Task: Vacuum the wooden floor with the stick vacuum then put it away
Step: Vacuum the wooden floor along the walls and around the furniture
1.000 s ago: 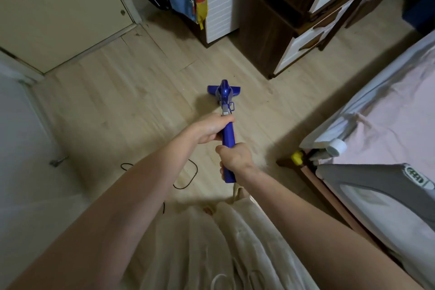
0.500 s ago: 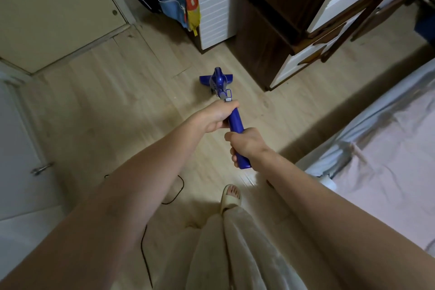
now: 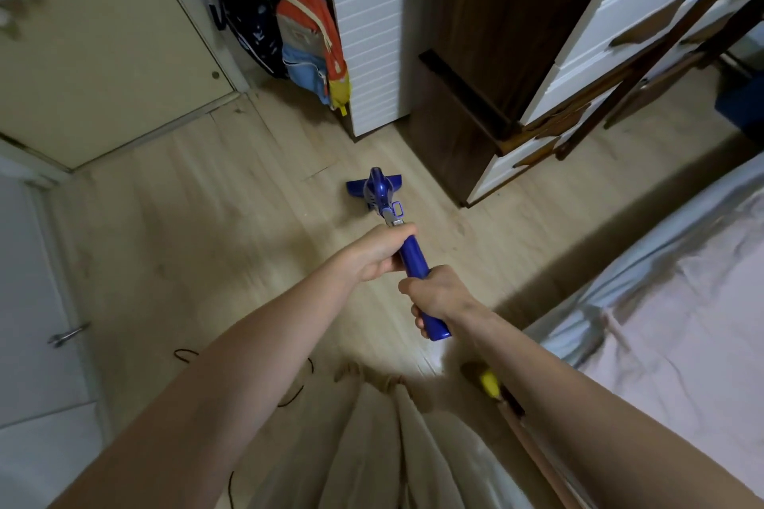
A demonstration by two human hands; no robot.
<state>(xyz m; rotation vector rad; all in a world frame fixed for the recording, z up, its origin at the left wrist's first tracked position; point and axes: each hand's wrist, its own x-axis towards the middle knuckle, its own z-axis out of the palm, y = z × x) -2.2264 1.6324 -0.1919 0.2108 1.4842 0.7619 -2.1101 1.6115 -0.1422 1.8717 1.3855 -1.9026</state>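
1. Pale wooden floor (image 3: 215, 227) fills the middle of the view, hemmed by a white slatted cabinet (image 3: 366, 33), a dark dresser (image 3: 488, 66) with white drawers, and a bed (image 3: 682, 302) on the right-hand side.
2. Compared with a second ago, the floor head (image 3: 374, 188) of the stick vacuum (image 3: 415, 260) sits further out from the person's body and closer to the foot of the white cabinet and the dresser corner — both arms are stretched straighter than before.
3. The view has also swung: the bed's grey padded part seen a second ago is out of frame, and more of the hanging bags (image 3: 314, 41) shows beyond the vacuum.
4. My reading is that a forward stroke is under way toward the strip of floor along the furniture, so the vacuuming part of the task is in progress and putting away is not yet near.
5. Left hand (image 3: 378, 254) wraps its fingers round the upper end of the blue handle, just below the grey joint; right hand (image 3: 440, 295) is curled round the same handle nearer the body, with the handle's butt end poking out below it.
6. From the two grips the vacuum runs away and downward — the motor body lies just beyond the left hand, and the head rests flat on the boards beyond that.
7. A thin black cord (image 3: 295, 395) trails on the floor behind the grips, beneath the left forearm.
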